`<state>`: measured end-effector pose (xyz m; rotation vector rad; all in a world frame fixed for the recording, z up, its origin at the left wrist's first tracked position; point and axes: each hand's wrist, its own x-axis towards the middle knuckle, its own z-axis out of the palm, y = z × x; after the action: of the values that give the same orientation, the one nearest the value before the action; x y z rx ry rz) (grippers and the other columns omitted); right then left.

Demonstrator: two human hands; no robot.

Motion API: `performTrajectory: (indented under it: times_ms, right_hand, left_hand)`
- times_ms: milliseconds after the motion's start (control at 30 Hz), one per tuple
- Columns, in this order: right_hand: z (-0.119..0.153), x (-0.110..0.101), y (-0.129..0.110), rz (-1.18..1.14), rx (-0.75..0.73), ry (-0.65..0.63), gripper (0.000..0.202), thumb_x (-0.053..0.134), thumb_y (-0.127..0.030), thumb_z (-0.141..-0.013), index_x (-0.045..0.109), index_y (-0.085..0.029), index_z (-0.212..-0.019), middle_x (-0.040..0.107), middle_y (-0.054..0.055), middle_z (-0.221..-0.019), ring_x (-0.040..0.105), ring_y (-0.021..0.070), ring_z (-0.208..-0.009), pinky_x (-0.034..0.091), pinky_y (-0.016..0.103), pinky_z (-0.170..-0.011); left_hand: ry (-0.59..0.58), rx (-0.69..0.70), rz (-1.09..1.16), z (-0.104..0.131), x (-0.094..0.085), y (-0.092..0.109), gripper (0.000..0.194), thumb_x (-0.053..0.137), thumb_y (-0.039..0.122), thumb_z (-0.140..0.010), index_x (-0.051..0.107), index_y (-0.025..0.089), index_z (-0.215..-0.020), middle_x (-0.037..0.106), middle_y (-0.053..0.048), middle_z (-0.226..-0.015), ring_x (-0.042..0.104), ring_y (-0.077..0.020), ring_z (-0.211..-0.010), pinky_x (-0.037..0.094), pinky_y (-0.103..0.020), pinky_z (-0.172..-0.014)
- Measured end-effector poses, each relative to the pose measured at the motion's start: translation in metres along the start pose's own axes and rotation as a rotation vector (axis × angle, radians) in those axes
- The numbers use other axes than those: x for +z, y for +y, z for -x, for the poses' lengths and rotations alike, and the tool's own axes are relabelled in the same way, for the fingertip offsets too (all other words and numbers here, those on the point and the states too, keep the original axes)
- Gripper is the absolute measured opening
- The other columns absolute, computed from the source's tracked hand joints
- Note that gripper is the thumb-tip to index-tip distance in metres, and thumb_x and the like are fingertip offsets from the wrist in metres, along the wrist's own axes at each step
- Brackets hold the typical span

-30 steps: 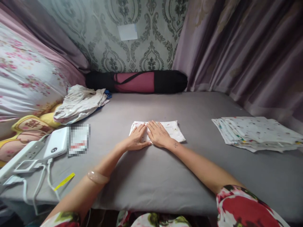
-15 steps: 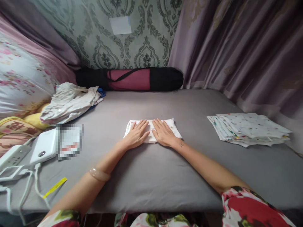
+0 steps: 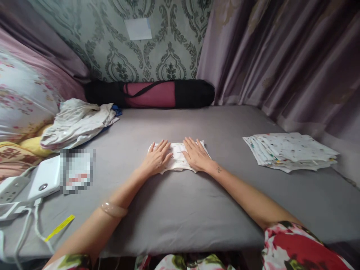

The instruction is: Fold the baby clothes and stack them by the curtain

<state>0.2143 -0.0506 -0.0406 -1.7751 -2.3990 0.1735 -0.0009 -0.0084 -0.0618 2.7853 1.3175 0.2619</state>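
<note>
A small folded white cloth [image 3: 177, 155] with faint printed marks lies flat on the grey bed surface [image 3: 174, 210] in front of me. My left hand [image 3: 158, 157] rests palm down on its left end, fingers stretched forward. On the right end lies my right hand [image 3: 197, 154], also flat with the fingers extended. Between the two hands the middle of the cloth shows; both its ends are partly covered. Neither hand grips anything.
Folded patterned cloths [image 3: 292, 150] are stacked at the right. A crumpled pale garment [image 3: 80, 120] lies at the left, behind a white power bank [image 3: 46, 176], a power strip [image 3: 12, 189] and cables. A long black and maroon bag [image 3: 152, 94] lies along the wall.
My hands have slid apart towards the two ends of the cloth, baring more of its middle. The whole view has shifted slightly.
</note>
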Motion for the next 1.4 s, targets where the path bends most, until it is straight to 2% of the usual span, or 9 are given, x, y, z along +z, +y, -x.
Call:
performTrajectory:
  times_ms: [233, 400, 500, 733, 867, 1033, 1167, 1233, 1400]
  right_hand:
    - [0.0, 0.022, 0.014, 0.014, 0.033, 0.014, 0.062, 0.021, -0.038, -0.099, 0.032, -0.004, -0.149, 0.03, 0.014, -0.156, 0.022, 0.0239, -0.146, 0.012, 0.043, -0.12]
    - [0.001, 0.006, 0.012, -0.008, 0.043, -0.053, 0.063, 0.018, -0.04, -0.099, 0.032, -0.005, -0.149, 0.028, 0.013, -0.157, 0.02, 0.0233, -0.146, 0.013, 0.041, -0.12]
    - [0.005, -0.004, 0.017, 0.002, 0.068, -0.038, 0.064, 0.017, -0.041, -0.098, 0.032, -0.005, -0.15, 0.026, 0.013, -0.157, 0.018, 0.0231, -0.147, 0.011, 0.041, -0.12]
    - [0.009, 0.008, 0.039, -0.001, 0.119, -0.057, 0.067, 0.017, -0.042, -0.097, 0.031, -0.001, -0.149, 0.025, 0.015, -0.157, 0.017, 0.0249, -0.147, 0.012, 0.042, -0.12]
    - [0.008, 0.003, 0.039, -0.024, 0.107, -0.079, 0.067, 0.015, -0.043, -0.097, 0.031, -0.004, -0.15, 0.025, 0.014, -0.157, 0.017, 0.0237, -0.147, 0.013, 0.042, -0.12]
    - [0.013, -0.004, 0.041, 0.007, 0.141, -0.058, 0.067, 0.015, -0.043, -0.097, 0.029, -0.004, -0.15, 0.023, 0.014, -0.158, 0.015, 0.0249, -0.147, 0.011, 0.044, -0.12]
    - [0.013, 0.001, 0.05, 0.043, 0.139, -0.094, 0.067, 0.016, -0.042, -0.097, 0.03, -0.002, -0.149, 0.024, 0.015, -0.157, 0.016, 0.0252, -0.147, 0.014, 0.044, -0.12]
    - [0.009, 0.005, 0.05, 0.076, 0.131, -0.067, 0.066, 0.017, -0.042, -0.098, 0.03, -0.003, -0.149, 0.025, 0.016, -0.157, 0.017, 0.0258, -0.147, 0.012, 0.046, -0.12]
    - [-0.01, 0.009, 0.019, 0.067, -0.024, 0.041, 0.063, 0.016, -0.043, -0.099, 0.026, -0.011, -0.152, 0.019, 0.01, -0.16, 0.012, 0.0231, -0.148, 0.009, 0.046, -0.12]
  left_hand:
    - [-0.043, -0.075, -0.049, 0.0, 0.007, -0.004, 0.06, 0.023, 0.047, -0.099, 0.037, 0.013, -0.146, 0.034, -0.014, -0.154, 0.027, -0.0268, -0.144, 0.018, -0.051, -0.117]
    - [-0.059, -0.057, -0.027, -0.003, 0.006, -0.012, 0.061, 0.023, 0.049, -0.099, 0.038, 0.014, -0.146, 0.034, -0.014, -0.154, 0.026, -0.027, -0.145, 0.019, -0.051, -0.117]
    - [-0.023, -0.08, -0.024, -0.001, 0.005, -0.02, 0.06, 0.021, 0.048, -0.099, 0.037, 0.014, -0.146, 0.031, -0.013, -0.156, 0.022, -0.0261, -0.146, 0.015, -0.052, -0.118]
    - [-0.103, -0.189, 0.077, 0.002, 0.005, -0.027, 0.066, 0.021, 0.052, -0.097, 0.033, 0.013, -0.149, 0.029, -0.012, -0.157, 0.017, -0.0267, -0.147, 0.015, -0.051, -0.118]
    - [-0.123, -0.201, 0.158, 0.003, 0.004, -0.033, 0.065, 0.019, 0.05, -0.097, 0.031, 0.013, -0.15, 0.025, -0.011, -0.158, 0.014, -0.0247, -0.148, 0.013, -0.048, -0.119]
    - [-0.074, -0.234, 0.217, 0.016, 0.0, -0.044, 0.061, 0.019, 0.047, -0.098, 0.036, 0.017, -0.147, 0.028, -0.009, -0.157, 0.018, -0.0238, -0.147, 0.017, -0.049, -0.118]
    - [-0.037, -0.234, 0.227, 0.025, -0.003, -0.043, 0.058, 0.02, 0.044, -0.098, 0.038, 0.017, -0.146, 0.031, -0.009, -0.156, 0.022, -0.0224, -0.146, 0.016, -0.047, -0.119]
    - [0.006, -0.238, 0.243, 0.027, -0.003, -0.042, 0.056, 0.022, 0.043, -0.098, 0.039, 0.017, -0.145, 0.033, -0.009, -0.155, 0.025, -0.0215, -0.145, 0.015, -0.046, -0.12]
    - [0.131, -0.302, 0.358, 0.03, -0.007, -0.043, 0.055, 0.026, 0.041, -0.097, 0.04, 0.014, -0.143, 0.039, -0.011, -0.152, 0.03, -0.021, -0.143, 0.023, -0.041, -0.119]
